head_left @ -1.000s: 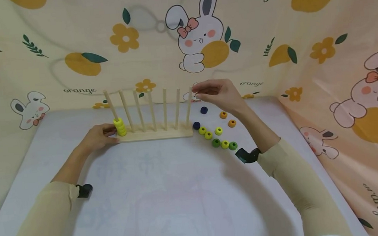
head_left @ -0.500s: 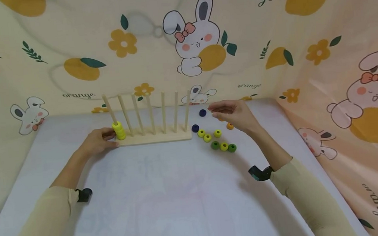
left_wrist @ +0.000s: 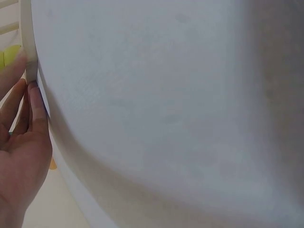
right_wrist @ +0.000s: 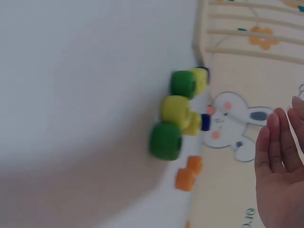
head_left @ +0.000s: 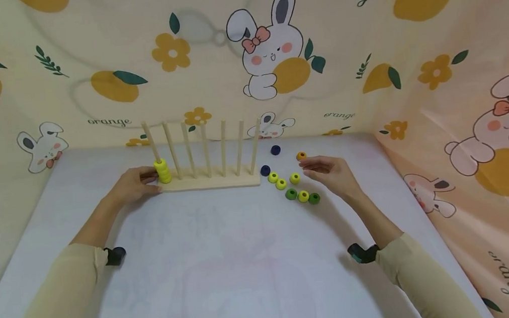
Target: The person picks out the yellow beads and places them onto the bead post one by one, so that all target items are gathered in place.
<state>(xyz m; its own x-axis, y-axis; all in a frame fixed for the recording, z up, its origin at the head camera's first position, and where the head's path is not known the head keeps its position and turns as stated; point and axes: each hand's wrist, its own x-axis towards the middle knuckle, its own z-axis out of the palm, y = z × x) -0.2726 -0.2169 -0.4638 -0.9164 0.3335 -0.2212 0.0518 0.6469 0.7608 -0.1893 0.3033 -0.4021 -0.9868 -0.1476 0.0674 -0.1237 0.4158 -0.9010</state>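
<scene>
A wooden peg rack (head_left: 211, 184) with a row of upright rods stands at the back of the table. Several yellow beads (head_left: 162, 171) are stacked on its leftmost rod. My left hand (head_left: 134, 184) grips the left end of the base, thumb on one side and fingers on the other, as the left wrist view shows. My right hand (head_left: 332, 173) hovers over the right side, fingers extended and nothing held, close to an orange bead (head_left: 301, 155). In the right wrist view a second orange bead (right_wrist: 185, 179) shows; the hand hides it in the head view.
Right of the rack lie dark blue beads (head_left: 275, 149), several loose yellow beads (head_left: 294, 178) and two green beads (head_left: 291, 194). A printed cloth (head_left: 202, 82) hangs behind the white table (head_left: 218, 263) and along its right side.
My right hand has moved from the top of the rightmost rod, right and down toward the orange beads. My left hand stays at the rack's left end.
</scene>
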